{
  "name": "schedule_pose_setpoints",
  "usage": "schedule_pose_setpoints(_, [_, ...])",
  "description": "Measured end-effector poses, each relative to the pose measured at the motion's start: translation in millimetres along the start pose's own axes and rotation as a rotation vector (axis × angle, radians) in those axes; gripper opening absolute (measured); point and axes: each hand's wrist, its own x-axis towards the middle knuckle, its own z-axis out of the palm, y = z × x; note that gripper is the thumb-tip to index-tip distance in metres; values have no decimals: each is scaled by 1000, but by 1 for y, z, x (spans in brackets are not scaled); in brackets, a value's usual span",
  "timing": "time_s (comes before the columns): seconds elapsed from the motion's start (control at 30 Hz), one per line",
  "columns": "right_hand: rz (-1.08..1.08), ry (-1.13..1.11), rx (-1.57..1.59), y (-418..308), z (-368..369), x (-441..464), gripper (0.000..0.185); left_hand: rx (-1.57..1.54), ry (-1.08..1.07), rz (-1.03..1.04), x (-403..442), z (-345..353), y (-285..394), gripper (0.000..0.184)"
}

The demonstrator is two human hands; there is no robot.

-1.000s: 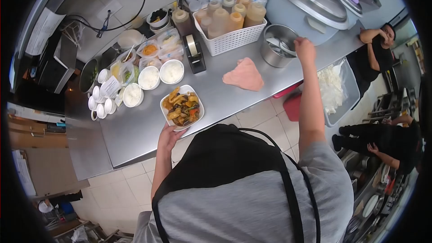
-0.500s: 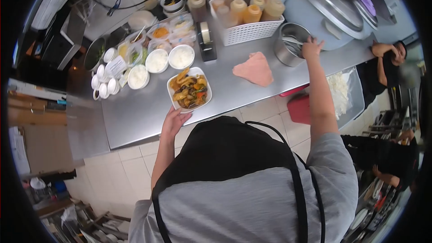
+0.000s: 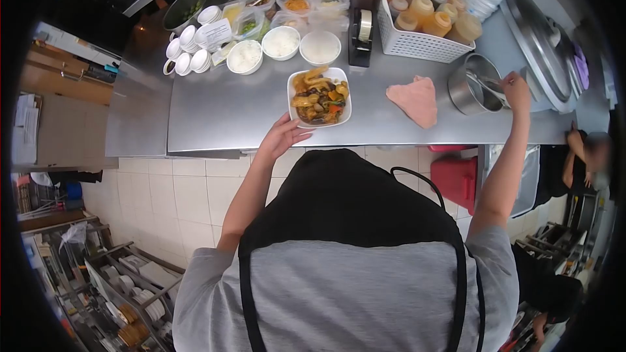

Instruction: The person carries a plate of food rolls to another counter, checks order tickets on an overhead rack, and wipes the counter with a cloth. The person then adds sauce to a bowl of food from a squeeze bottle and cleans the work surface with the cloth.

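Observation:
A square white bowl of stir-fried food with a brown sauce stands on the steel counter. My left hand touches its near left edge, fingers stretched out along the bowl's side. At the right, a round steel pot holds metal utensils, partly hidden inside it. My right hand is closed at the pot's right rim, around the handle end of what looks like a metal spoon. Between bowl and pot lies a folded pink cloth.
Rice bowls, lidded tubs and white cups line the counter's back left. A tape dispenser and a white basket of sauce bottles stand behind. Large metal lids are at right. A red bin sits below; co-workers stand right.
The view has swung round, so the counter sits level. My right hand went from spread fingers over the pot's rim to closed fingers. My left hand stays at the bowl.

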Motion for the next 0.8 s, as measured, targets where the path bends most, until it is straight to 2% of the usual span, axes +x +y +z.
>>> schedule_pose_setpoints(0.03, [-26,109,100,-2,-1,0,36,5,-5,0,1,0,0,38])
schedule_pose_setpoints(0.07, [11,109,342,-3,4,2,39,2,-1,4,1,-2,0,38])
schedule_pose_setpoints(0.17, [-159,-110,769,-79,-1,-26,28,17,-11,7,3,-7,-3,37])
schedule_pose_setpoints(0.2, [-196,-184,791,-102,14,-30,27,19,1,2,2,-7,-3,36])
schedule_pose_setpoints(0.23, [-319,-145,791,-136,28,-42,27,21,13,1,2,-6,-2,36])
schedule_pose_setpoints(0.27, [-530,-118,689,-165,35,-51,30,22,16,6,2,-5,-2,36])
schedule_pose_setpoints(0.3, [-563,-209,699,-196,36,-64,28,20,22,4,1,-4,-1,35])
schedule_pose_setpoints(0.37, [-642,-167,589,-254,28,-97,23,18,29,5,2,-2,-2,35])
schedule_pose_setpoints(0.43, [-850,-17,595,-284,87,-93,20,18,31,-1,2,-4,-2,36])
schedule_pose_setpoints(0.57, [-856,-39,537,-315,118,-100,19,24,34,5,1,-3,-2,37])
schedule_pose_setpoints(0.67, [-900,15,507,-315,109,-102,18,39,22,11,0,-5,-3,37])
schedule_pose_setpoints(0.73, [-932,26,603,-310,93,-106,16,39,18,13,1,-5,-3,38])
schedule_pose_setpoints(0.8, [-918,-39,589,-303,89,-109,17,31,14,9,1,-4,-1,38])
